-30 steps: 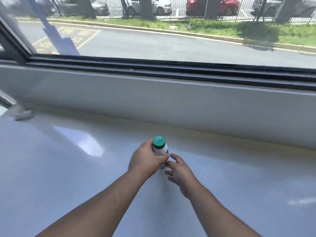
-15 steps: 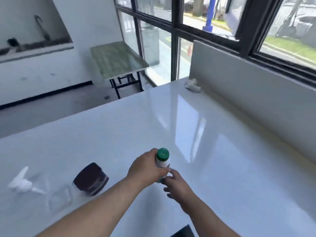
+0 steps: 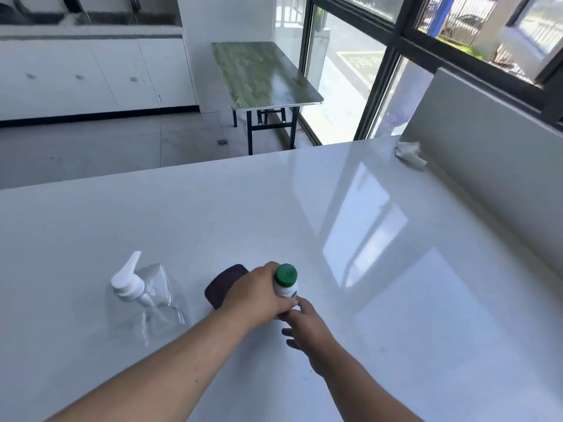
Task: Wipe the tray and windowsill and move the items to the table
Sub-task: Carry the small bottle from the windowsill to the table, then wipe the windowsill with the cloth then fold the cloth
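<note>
1. Your left hand [image 3: 259,295] wraps the white bottle [image 3: 286,286] with the green cap, upright over the white counter [image 3: 335,208].
2. Your right hand [image 3: 304,327] pinches the bottle's base, other fingers loose.
3. Dark-lidded jar [image 3: 224,284] sits just left of the grip, pump bottle [image 3: 137,292] further left.
4. Crumpled wipe [image 3: 409,155] lies far off, up-right.

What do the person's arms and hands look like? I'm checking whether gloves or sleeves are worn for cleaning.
Both forearms are bare up to the frame edge, with no sleeves in view. The left hand and right hand wear no gloves. No watch, ring or bracelet shows.
</note>
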Tool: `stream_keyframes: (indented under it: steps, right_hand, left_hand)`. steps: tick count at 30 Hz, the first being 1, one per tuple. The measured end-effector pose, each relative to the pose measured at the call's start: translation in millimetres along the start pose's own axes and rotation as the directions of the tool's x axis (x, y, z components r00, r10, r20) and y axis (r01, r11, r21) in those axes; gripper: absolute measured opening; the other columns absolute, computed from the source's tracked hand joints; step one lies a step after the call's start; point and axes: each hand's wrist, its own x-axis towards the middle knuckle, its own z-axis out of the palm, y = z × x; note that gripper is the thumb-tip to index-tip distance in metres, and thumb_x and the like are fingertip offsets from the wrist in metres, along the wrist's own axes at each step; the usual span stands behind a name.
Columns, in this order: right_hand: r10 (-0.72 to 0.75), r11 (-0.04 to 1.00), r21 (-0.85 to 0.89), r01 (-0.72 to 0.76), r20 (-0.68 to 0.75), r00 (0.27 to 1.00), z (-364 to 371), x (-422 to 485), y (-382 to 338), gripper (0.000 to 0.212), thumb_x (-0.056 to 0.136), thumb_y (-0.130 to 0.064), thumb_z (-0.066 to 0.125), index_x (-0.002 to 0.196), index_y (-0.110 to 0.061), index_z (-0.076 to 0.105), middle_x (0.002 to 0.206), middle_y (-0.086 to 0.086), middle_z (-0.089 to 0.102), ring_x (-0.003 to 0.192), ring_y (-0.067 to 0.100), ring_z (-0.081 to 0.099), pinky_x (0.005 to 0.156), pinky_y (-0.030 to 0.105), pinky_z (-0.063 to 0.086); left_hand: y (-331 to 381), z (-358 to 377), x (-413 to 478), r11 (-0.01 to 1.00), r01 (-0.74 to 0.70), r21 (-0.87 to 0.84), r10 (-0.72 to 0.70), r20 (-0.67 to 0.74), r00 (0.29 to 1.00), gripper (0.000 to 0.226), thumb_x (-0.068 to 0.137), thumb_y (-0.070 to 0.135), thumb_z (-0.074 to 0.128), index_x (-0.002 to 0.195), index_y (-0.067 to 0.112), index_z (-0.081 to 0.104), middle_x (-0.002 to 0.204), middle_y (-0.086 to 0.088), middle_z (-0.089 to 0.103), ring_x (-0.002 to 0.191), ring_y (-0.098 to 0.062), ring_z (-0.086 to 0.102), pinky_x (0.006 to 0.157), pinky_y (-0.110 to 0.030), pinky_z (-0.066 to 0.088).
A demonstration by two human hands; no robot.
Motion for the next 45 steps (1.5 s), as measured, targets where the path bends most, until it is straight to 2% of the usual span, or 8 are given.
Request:
stream_keyframes:
  steps: [5,8,11,18,22,29,37,45]
  right_hand:
    - [0.015,1.0,-0.015,-0.015,-0.021,1.0,7.2,2.8,6.8,0.044,0.09,-0.032,0.062,0.133,-0.037,0.056,0.13,0.007,0.069,0.096,0.02,0.061,0.083,0.032,0.051]
    - [-0.052,0.99,-0.132,0.045,-0.052,0.997,3.9,-5.9,-1.2,0.054,0.082,-0.046,0.063,0.133,-0.029,0.054,0.137,0.0,0.064,0.117,0.017,0.06,0.101,0.035,0.05]
    - [-0.172,0.933,-0.344,0.11,-0.154,0.973,-17.0,-28.4,-23.1,0.066,0.086,-0.041,0.059,0.151,-0.031,0.048,0.155,0.002,0.052,0.138,0.016,0.052,0.108,0.035,0.048]
    - [-0.595,0.628,-0.764,0.145,-0.352,0.722,-126.6,-122.9,-83.6,0.068,0.091,-0.068,0.044,0.149,-0.032,0.051,0.152,-0.013,0.053,0.148,0.012,0.035,0.114,0.034,0.038]
    - [-0.719,0.525,-0.851,0.031,-0.423,0.551,-205.2,-215.1,-97.5,0.078,0.087,-0.077,0.036,0.148,-0.03,0.052,0.152,-0.006,0.055,0.15,0.023,0.033,0.124,0.041,0.028]
    - [-0.735,0.56,-0.8,-0.215,-0.6,0.316,-332.9,-407.7,-49.1,0.082,0.088,-0.082,0.032,0.148,-0.028,0.051,0.153,0.0,0.055,0.149,0.029,0.036,0.125,0.05,0.026]
    - [-0.652,0.679,-0.63,-0.377,-0.754,0.085,-412.6,-629.0,73.9,0.086,0.091,-0.083,0.028,0.152,-0.026,0.048,0.157,0.006,0.051,0.151,0.03,0.034,0.125,0.048,0.025]
    - [-0.586,0.739,-0.487,-0.466,-0.806,-0.087,-443.1,-780.7,189.2,0.08,0.093,-0.078,0.034,0.15,-0.024,0.05,0.152,0.005,0.056,0.147,0.03,0.04,0.122,0.047,0.029]
  left_hand:
    - [-11.5,1.9,2.6,0.997,0.02,-0.07,-0.014,0.083,0.996,0.061,0.058,0.062,0.08,0.112,0.049,0.054,0.099,0.023,0.069,0.092,0.002,0.065,0.082,-0.029,0.057]
    - [-3.6,-9.7,-2.4,0.996,-0.002,-0.09,0.01,0.093,0.996,0.091,0.055,0.07,0.08,0.136,0.051,0.043,0.131,0.022,0.059,0.115,-0.004,0.059,0.091,-0.027,0.05]
    - [20.8,-30.5,-8.6,0.996,-0.08,-0.033,0.081,0.05,0.995,0.09,0.061,0.08,0.069,0.142,0.051,0.041,0.149,0.021,0.047,0.128,-0.005,0.05,0.091,-0.029,0.042]
    - [143.4,-52.6,-17.0,0.915,-0.329,0.232,0.356,-0.084,0.931,0.084,0.073,0.083,0.057,0.144,0.041,0.046,0.154,0.016,0.046,0.141,-0.014,0.04,0.103,-0.039,0.047]
    - [253.0,-29.5,-42.5,0.818,-0.514,0.256,0.55,-0.092,0.83,0.087,0.071,0.087,0.052,0.144,0.04,0.046,0.154,0.013,0.049,0.141,-0.018,0.04,0.104,-0.043,0.048]
    - [441.4,59.6,-151.9,0.538,-0.798,0.272,0.831,-0.012,0.557,0.085,0.08,0.08,0.058,0.149,0.031,0.047,0.154,0.001,0.051,0.143,-0.023,0.041,0.113,-0.044,0.036]
    - [579.3,176.9,-337.0,0.208,-0.961,0.182,0.964,0.128,0.233,0.093,0.081,0.084,0.048,0.153,0.026,0.041,0.158,0.0,0.045,0.144,-0.024,0.038,0.117,-0.043,0.032]
    - [644.9,276.8,-494.1,0.033,-0.993,0.112,0.984,0.169,0.052,0.095,0.08,0.09,0.043,0.154,0.031,0.037,0.161,0.003,0.041,0.146,-0.023,0.035,0.114,-0.047,0.037]
